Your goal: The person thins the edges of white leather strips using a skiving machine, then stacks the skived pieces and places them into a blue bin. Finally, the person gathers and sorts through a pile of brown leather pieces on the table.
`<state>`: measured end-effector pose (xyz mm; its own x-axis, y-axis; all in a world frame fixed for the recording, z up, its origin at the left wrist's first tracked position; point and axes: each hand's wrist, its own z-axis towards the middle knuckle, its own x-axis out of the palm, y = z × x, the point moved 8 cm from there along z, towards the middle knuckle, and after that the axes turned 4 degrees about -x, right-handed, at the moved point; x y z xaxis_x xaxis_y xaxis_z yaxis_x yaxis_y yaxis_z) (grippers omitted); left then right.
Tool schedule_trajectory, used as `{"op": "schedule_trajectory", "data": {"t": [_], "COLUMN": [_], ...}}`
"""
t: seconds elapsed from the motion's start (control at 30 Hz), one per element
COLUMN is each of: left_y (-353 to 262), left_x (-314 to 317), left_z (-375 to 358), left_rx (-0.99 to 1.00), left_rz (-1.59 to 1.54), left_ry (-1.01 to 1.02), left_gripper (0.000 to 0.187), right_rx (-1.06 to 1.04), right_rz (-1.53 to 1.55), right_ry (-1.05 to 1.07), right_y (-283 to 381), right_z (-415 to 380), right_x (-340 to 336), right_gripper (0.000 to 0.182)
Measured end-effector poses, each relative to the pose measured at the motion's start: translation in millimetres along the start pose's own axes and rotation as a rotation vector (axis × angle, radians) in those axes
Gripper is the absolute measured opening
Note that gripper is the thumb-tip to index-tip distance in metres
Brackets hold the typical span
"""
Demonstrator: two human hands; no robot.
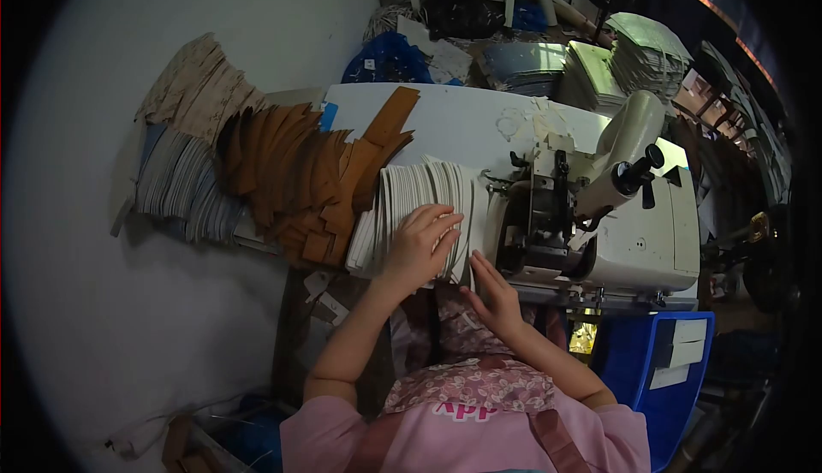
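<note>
the stack of white pieces [418,186] sits at the centre of the frame on the white desk [458,113], its pieces packed face to face with their edges up. my hands are apart: the left hand [422,237] is laid over the stack with fingers curved, and i cannot tell whether it pinches any single piece; the right hand [497,297], thumb and fingers spread, is at the stack's lower right end, just left of the sewing-type machine [638,229]. each piece looks thin, so i judge it light alone, though the whole row would have some weight. they seem bendy yet firm enough to stand when packed, and not fragile, but smooth faces could slide and let the row fan out. i'd take one by its near edge at the right end, thumb against fingers, with my other palm steadying the rest. the brown pieces [282,160], left of centre, lie more loosely and look floppier.
</note>
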<state>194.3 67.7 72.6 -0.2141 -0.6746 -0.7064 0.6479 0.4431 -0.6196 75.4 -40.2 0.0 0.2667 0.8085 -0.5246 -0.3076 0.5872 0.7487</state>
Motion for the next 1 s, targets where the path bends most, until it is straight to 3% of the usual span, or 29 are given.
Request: {"op": "schedule_trajectory", "data": {"t": [0.17, 0.27, 0.33, 0.37, 0.47, 0.57, 0.7, 0.8, 0.87, 0.9, 0.97, 1.0], "left_y": [91, 165, 177, 173, 160, 155, 122, 48, 16, 15, 23, -4], "left_x": [-39, -40, -35, -38, -51, -79, -66, -78, -60, -29, 13, 29], "left_z": [21, 18, 13, 13, 19, -3, -45, -51, -53, -59, -76, -62], "left_rx": [-0.253, -0.495, -0.567, -0.488, -0.614, -0.509, -0.488, -0.079, -0.347, -0.474, -0.552, -0.594], "left_rz": [0.012, 0.283, 0.383, 0.411, 0.666, 0.753, 0.674, 0.8, 0.07, -0.232, -0.467, -0.938], "left_ry": [-0.22, -0.021, 0.165, 0.127, 0.245, -0.119, 0.063, -0.428, -0.311, -0.076, -0.111, -0.141], "left_gripper": [0.032, 0.048, 0.054, 0.056, 0.05, 0.046, 0.036, 0.031, 0.03, 0.037, 0.037, 0.037], "right_rx": [0.022, 0.044, -0.007, 0.002, 0.034, 0.047, 0.076, -0.008, -0.167, -0.258, -0.512, -0.592], "right_rz": [0.027, 0.031, -0.023, -0.021, -0.012, 0.015, 0.164, 0.143, 0.044, -0.005, -0.012, -0.102], "right_ry": [-0.096, -0.04, -0.035, -0.028, -0.02, -0.096, -0.294, -0.45, -0.385, -0.326, -0.147, -0.01], "right_y": [7, 12, 12, 10, 6, 2, -2, 6, 29, 38, 58, 64], "right_z": [-10, -7, -9, -10, -16, -15, -14, -9, -4, -3, -8, -15], "right_x": [-17, -16, -10, -7, -3, -9, -24, -37, -44, -40, -28, -17], "right_gripper": [0.047, 0.046, 0.047, 0.047, 0.047, 0.046, 0.041, 0.039, 0.04, 0.044, 0.049, 0.054]}}
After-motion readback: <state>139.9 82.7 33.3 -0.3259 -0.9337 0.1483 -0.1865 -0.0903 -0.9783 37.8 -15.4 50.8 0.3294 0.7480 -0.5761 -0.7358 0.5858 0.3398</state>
